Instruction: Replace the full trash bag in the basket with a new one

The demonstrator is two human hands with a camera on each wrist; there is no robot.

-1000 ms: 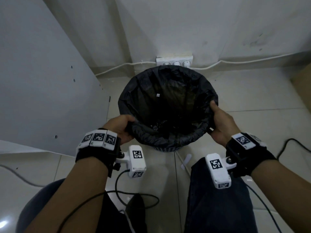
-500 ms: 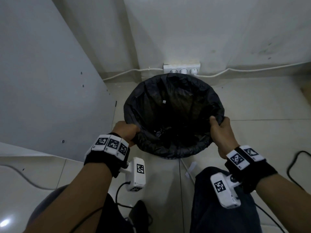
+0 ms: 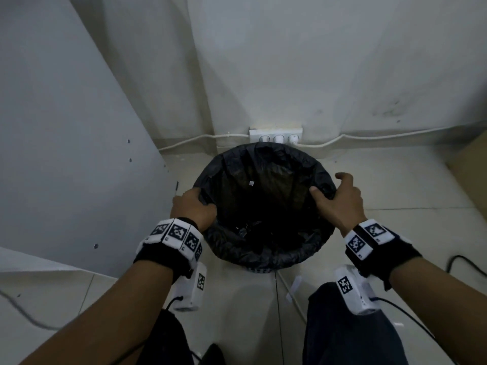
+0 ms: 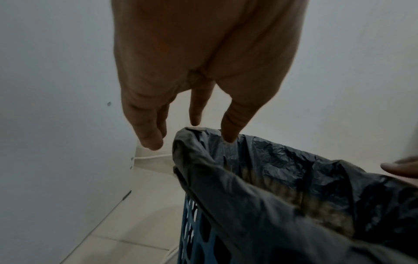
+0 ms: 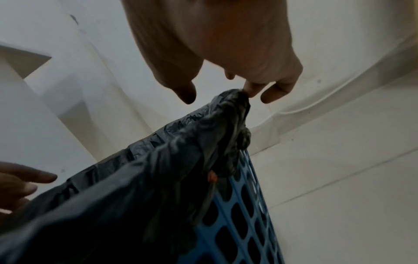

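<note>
A black trash bag (image 3: pixel 263 206) lines a blue perforated basket (image 4: pixel 192 232) on the tiled floor, its edge folded over the rim. My left hand (image 3: pixel 193 206) is at the rim's left side, fingers nearly straight, thumb tip touching the bag's edge (image 4: pixel 228 135). My right hand (image 3: pixel 337 198) straddles the right side of the rim, thumb inside and fingers spread outside. One fingertip touches a bunched knot of bag (image 5: pixel 237 100) over the blue basket (image 5: pixel 244 223). Neither hand grips the plastic. The bag's dark inside hides its contents.
A white power strip (image 3: pixel 275 134) and white cable run along the wall just behind the basket. A grey panel (image 3: pixel 66 154) stands close on the left. A black cable (image 3: pixel 463 262) lies on the floor at right. My knees (image 3: pixel 342 325) are near the basket's front.
Both hands have slid farther along the rim, away from me, and loosened from gripping the bag's edge to spread fingers. The head view has tilted up, showing more wall.
</note>
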